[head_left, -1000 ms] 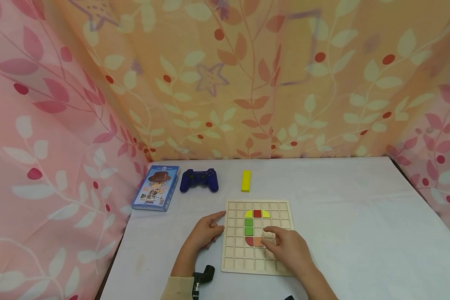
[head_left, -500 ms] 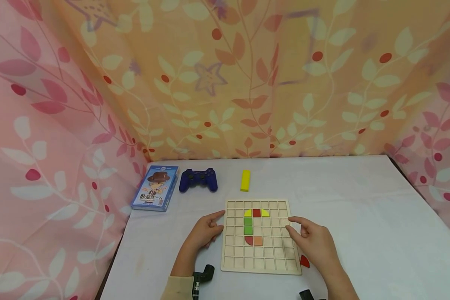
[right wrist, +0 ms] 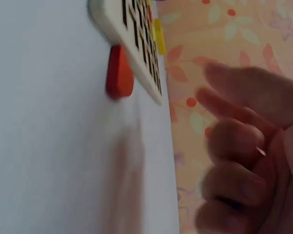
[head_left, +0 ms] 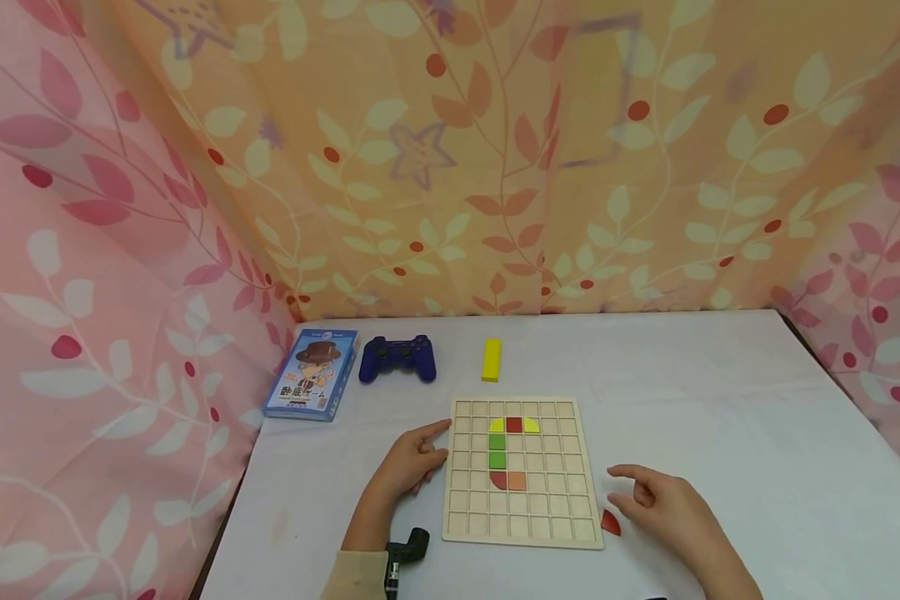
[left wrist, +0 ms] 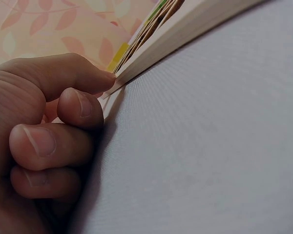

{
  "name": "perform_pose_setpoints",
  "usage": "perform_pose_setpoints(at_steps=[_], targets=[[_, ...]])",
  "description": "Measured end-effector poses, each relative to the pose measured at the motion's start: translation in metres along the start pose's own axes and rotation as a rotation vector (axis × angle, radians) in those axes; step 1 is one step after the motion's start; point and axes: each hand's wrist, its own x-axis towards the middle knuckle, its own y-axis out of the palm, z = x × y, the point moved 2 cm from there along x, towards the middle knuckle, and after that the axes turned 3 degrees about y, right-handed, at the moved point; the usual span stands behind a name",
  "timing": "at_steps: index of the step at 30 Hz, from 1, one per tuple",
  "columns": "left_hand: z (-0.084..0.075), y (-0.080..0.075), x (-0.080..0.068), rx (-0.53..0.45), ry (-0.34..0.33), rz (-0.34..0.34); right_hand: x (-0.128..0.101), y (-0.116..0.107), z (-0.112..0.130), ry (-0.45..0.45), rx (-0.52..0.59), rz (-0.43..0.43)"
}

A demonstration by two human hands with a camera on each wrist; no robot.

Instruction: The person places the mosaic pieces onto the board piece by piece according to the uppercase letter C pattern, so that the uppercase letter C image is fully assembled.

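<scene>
A pale wooden grid board [head_left: 468, 504] lies on the white table. Set in its cells are yellow quarter-round tiles [head_left: 532, 426], a red square tile [head_left: 513, 425], green square tiles [head_left: 497, 460], a red quarter-round tile [head_left: 498, 480] and an orange square tile [head_left: 517, 481]. My left hand [head_left: 411, 458] touches the board's left edge with an outstretched index finger; its other fingers are curled, as the left wrist view shows. Beside the lower right edge lies a loose red quarter-round tile [head_left: 611, 523]. Just right of it, my right hand [head_left: 667, 504] holds nothing, thumb and index finger apart.
Behind the board lies a yellow bar [head_left: 491, 360]. A dark blue game controller [head_left: 397, 360] and a blue illustrated box [head_left: 311, 375] sit at the back left. Patterned curtains [head_left: 420, 208] stand behind the table and at both sides.
My right hand has moved right, off the orange tile's area and past the board's right edge, bringing the loose red tile into view. My left hand has stayed in place.
</scene>
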Motion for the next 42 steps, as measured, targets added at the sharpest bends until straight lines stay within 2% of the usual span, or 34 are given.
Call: perform_pose_setpoints(at_steps=[4,8,22,29,35,42], targets=[[0.000,0.000,0.000,0.002,-0.005,-0.002,-0.006,0.008,-0.016,-0.073,0.071,0.205],[0.001,0.000,0.000,0.000,-0.006,0.000,-0.010,0.014,-0.025,-0.159,0.091,0.280],[0.001,0.001,-0.001,-0.005,-0.010,-0.010,-0.010,0.016,-0.024,-0.074,-0.060,0.205],[-0.002,0.001,-0.002,-0.001,-0.008,-0.011,-0.004,0.013,-0.014,-0.003,-0.122,0.101],[-0.004,0.000,-0.002,-0.001,-0.008,-0.012,0.007,0.007,0.013,-0.059,-0.112,0.015],[-0.002,0.001,-0.002,-0.002,-0.014,-0.004,0.021,0.019,0.048,-0.142,-0.113,-0.004]])
